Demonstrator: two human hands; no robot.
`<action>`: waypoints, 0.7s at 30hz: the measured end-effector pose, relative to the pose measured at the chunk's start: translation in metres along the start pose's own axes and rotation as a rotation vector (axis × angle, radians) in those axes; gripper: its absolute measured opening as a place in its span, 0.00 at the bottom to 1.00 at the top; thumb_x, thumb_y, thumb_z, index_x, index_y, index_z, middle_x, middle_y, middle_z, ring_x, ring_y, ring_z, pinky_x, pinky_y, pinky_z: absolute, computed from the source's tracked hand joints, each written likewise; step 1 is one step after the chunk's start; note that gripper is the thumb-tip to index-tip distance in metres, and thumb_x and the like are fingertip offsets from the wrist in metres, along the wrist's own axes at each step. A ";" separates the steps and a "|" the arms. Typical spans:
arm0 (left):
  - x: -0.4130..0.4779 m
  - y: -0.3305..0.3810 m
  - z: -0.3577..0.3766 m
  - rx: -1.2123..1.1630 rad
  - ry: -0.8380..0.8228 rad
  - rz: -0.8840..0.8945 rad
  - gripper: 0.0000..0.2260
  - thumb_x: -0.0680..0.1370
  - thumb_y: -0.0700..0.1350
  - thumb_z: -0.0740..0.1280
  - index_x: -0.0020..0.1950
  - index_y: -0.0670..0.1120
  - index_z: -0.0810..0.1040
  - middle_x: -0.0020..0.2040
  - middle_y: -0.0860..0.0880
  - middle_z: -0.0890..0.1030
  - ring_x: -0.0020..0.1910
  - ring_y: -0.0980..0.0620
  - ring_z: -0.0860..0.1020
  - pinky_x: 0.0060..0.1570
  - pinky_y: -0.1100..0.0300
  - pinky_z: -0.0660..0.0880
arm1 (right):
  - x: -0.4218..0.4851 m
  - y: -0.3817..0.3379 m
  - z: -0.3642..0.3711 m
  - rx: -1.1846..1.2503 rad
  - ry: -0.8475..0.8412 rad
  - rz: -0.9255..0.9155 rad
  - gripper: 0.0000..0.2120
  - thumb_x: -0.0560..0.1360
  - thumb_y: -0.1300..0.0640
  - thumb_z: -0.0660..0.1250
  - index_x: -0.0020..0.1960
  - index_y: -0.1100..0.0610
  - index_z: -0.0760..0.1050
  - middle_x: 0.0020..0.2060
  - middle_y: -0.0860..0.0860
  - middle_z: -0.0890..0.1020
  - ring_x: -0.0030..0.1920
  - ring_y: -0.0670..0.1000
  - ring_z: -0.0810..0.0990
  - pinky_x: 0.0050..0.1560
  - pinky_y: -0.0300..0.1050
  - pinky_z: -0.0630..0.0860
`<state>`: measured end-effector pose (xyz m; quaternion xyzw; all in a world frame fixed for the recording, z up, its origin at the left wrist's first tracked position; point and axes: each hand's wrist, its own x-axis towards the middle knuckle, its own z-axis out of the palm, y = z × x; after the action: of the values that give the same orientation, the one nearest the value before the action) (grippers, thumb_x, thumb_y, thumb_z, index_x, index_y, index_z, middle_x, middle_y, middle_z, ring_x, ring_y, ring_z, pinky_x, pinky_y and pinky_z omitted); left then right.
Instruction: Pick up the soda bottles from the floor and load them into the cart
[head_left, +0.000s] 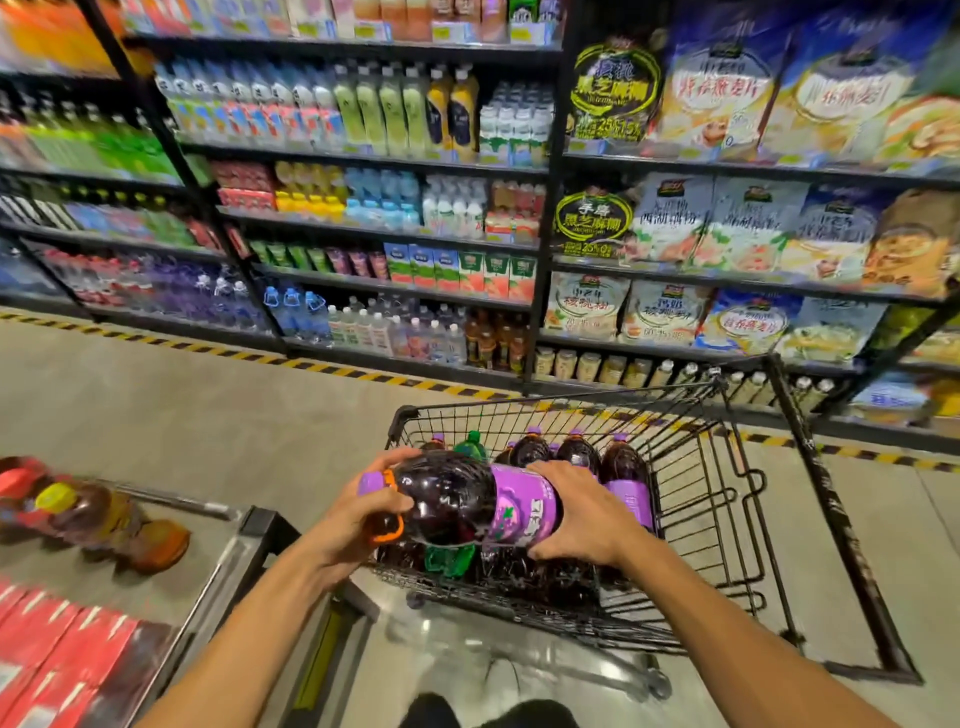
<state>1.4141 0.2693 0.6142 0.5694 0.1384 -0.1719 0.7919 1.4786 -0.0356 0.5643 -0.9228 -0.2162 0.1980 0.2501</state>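
**Purple soda bottle held over cart, both hands on it**

A big dark-purple plastic soda bottle (457, 499) w/ purple label, purple cap and orange carry loop lies on its side in the air. Its cap points left, and it hangs just above the near-left corner of the black wire shopping cart (701, 493). The left hand (358, 519) grips the neck end, fingers curled over the shoulder, thumb on the near side by the orange loop. The right hand (576, 514) wraps the label end, fingers over the top, thumb low on the near side. Both arms reach fwd from the btm of the view.

Inside the cart, on its left side, several more dark-purple bottles w/ purple caps (579, 452) stand upright, packed close. One green bottle (470, 444) stands among them.

Left of the cart, a low grey platform (78, 582) carries blurred amber-brown bottles (93, 514) w/ yellow and red caps. Red cartons (47, 660) sit at btm left. Beyond the cart, yellow-black hazard tape (156, 340) runs along the floor at the foot of black shelving (540, 208) stocked w/ drinks and, to the right, bagged foods.
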 end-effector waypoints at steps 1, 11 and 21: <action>0.008 0.002 0.000 -0.005 0.000 0.001 0.35 0.55 0.42 0.77 0.63 0.51 0.81 0.61 0.42 0.83 0.55 0.39 0.83 0.54 0.41 0.80 | 0.007 0.003 -0.004 -0.001 -0.004 0.004 0.50 0.63 0.40 0.81 0.79 0.46 0.60 0.69 0.48 0.70 0.70 0.48 0.66 0.70 0.61 0.71; 0.074 0.025 -0.015 -0.043 -0.027 -0.053 0.34 0.56 0.40 0.77 0.63 0.50 0.80 0.64 0.40 0.80 0.57 0.37 0.82 0.53 0.39 0.81 | 0.061 0.017 -0.024 0.005 -0.024 0.085 0.54 0.62 0.35 0.79 0.80 0.43 0.57 0.73 0.45 0.68 0.74 0.50 0.65 0.71 0.68 0.70; 0.124 0.044 -0.049 -0.035 -0.045 -0.128 0.33 0.56 0.41 0.77 0.62 0.52 0.82 0.65 0.36 0.78 0.56 0.35 0.79 0.57 0.38 0.75 | 0.107 0.012 -0.021 0.041 -0.039 0.136 0.56 0.57 0.27 0.74 0.80 0.43 0.59 0.71 0.46 0.69 0.71 0.50 0.66 0.70 0.62 0.71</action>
<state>1.5436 0.3141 0.5848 0.5414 0.1595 -0.2326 0.7920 1.5809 0.0006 0.5465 -0.9260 -0.1538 0.2370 0.2505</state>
